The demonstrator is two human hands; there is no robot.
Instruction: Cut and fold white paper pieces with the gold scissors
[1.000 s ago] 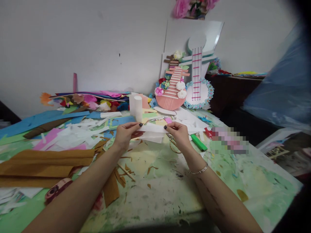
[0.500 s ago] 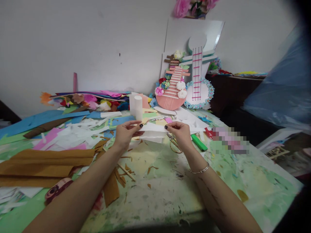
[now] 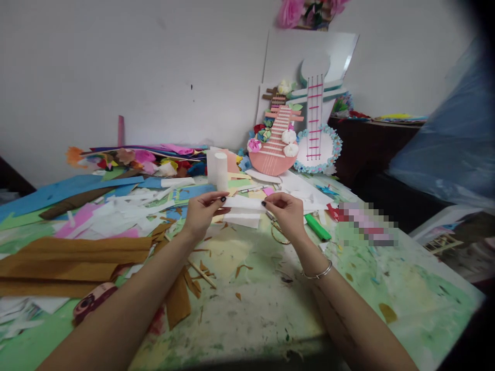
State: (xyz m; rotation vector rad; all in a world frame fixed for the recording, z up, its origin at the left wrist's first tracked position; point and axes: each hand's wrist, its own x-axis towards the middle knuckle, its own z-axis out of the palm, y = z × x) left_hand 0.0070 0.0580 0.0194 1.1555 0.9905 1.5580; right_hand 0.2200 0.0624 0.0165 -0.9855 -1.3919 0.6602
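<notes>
Between my two hands a strip of white paper [image 3: 244,203] is stretched level above the table. My left hand [image 3: 201,212] pinches its left end between thumb and fingers. At the other end my right hand [image 3: 286,210] grips it the same way. Another white paper piece [image 3: 243,220] shows just below the strip; whether it is part of the same sheet I cannot tell. Scissors [image 3: 279,233] lie partly hidden behind my right hand. A white paper roll [image 3: 221,172] stands upright behind my left hand. The green box-cutter-like object [image 3: 317,227] lies right of my right hand.
Brown crepe paper [image 3: 73,263] and white scraps [image 3: 127,211] cover the table's left side. A pink paper instrument [image 3: 273,154] and a white one [image 3: 319,147] lean at the back wall. A thin wooden stick [image 3: 201,273] and brown scraps lie nearer. A dark pink object [image 3: 95,301] lies by my left forearm.
The white strip has tilted slightly in my fingers, its face turning a little more toward me. Both hands keep their pinch and have hardly moved.
</notes>
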